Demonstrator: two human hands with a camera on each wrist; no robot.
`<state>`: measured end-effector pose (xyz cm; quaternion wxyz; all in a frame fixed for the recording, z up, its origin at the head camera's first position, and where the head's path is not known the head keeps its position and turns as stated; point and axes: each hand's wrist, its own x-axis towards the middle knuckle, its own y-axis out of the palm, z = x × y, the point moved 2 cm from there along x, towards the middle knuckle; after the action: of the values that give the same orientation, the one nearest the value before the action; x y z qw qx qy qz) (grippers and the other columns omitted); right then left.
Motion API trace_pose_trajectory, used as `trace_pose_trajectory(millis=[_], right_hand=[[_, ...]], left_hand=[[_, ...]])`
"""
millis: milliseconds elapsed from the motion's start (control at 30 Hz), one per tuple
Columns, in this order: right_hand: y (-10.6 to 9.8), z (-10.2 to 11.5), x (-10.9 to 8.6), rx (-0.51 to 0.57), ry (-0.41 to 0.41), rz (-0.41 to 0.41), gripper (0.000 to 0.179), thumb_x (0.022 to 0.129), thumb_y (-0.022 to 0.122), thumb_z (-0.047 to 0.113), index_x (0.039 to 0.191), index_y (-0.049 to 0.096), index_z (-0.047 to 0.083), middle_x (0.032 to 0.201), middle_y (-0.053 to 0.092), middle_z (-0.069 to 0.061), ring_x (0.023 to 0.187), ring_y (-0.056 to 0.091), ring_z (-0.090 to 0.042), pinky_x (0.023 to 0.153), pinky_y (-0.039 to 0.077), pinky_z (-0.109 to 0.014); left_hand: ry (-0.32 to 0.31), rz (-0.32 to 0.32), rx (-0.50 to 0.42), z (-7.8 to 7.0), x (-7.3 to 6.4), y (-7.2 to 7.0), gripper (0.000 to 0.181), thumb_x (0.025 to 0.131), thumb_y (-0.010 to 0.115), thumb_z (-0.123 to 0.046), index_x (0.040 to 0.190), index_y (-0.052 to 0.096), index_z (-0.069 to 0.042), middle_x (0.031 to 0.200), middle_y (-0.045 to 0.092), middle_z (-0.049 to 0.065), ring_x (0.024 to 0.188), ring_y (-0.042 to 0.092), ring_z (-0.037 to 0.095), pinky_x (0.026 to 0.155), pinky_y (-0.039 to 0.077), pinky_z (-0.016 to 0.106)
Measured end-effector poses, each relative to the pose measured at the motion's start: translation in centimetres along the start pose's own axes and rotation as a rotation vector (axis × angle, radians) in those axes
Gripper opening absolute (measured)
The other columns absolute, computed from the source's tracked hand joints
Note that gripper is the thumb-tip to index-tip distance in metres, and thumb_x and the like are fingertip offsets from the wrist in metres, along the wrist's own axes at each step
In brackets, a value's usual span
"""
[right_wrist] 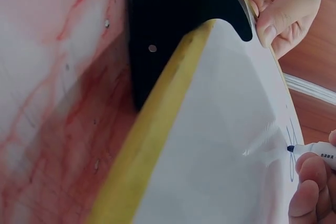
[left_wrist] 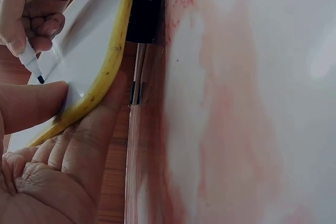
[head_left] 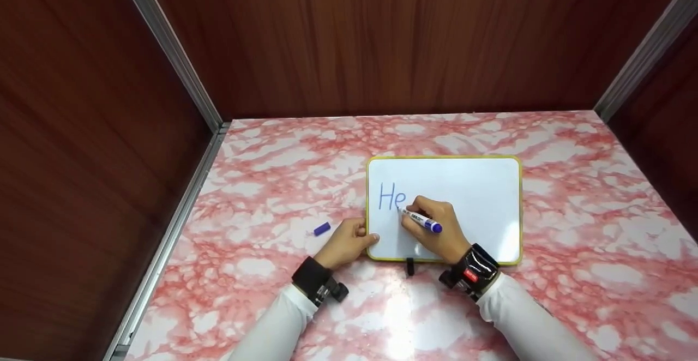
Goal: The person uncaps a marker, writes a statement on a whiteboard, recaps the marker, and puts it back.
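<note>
A whiteboard (head_left: 480, 197) with a yellow frame lies on the table, and blue letters "He" (head_left: 391, 196) stand at its left side. My right hand (head_left: 439, 230) pinches a whiteboard marker (head_left: 420, 219) with a white barrel and blue end, its dark tip at the end of the "e". In the right wrist view the marker tip (right_wrist: 291, 149) meets the board. My left hand (head_left: 349, 241) grips the board's left edge, thumb on the white surface and fingers beneath the yellow frame (left_wrist: 105, 72), as the left wrist view shows.
Left of the board lies a blue marker cap (head_left: 322, 229). A black clip-like piece (head_left: 410, 266) sits at the board's lower edge. The red-and-white marbled table (head_left: 272, 186) is enclosed by brown wood-look panels (head_left: 371, 44) at the back and sides.
</note>
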<state>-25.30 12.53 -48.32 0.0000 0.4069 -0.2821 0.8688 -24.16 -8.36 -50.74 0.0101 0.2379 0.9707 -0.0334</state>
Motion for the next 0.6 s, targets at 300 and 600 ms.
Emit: trace_pose_trajectory(millis=[300,600], right_hand=[[-0.38,-0.44,-0.33,-0.011,-0.018,-0.018,0.017,0.074,0.070,0.004,0.070,0.059,0.016,0.066,0.062,0.010,0.050,0.045,-0.003,0.044,0.034,-0.020],[-1.03,-0.38,-0.33,-0.026,0.002,-0.021,0.016,0.074,0.071,0.005,0.070,0.059,0.015,0.067,0.064,0.007,0.049,0.047,-0.005,0.043,0.035,-0.020]], left_hand=[[0.002,0.002,0.027,0.07,0.07,-0.09,0.031,0.092,0.056,0.008,0.123,0.058,0.010,0.108,0.068,0.023,0.098,0.067,0.029,0.080,0.055,0.038],[-0.006,-0.017,0.031,0.02,0.04,-0.07,0.031,0.092,0.056,0.007,0.123,0.058,0.010,0.106,0.068,0.023,0.096,0.067,0.030,0.079,0.055,0.037]])
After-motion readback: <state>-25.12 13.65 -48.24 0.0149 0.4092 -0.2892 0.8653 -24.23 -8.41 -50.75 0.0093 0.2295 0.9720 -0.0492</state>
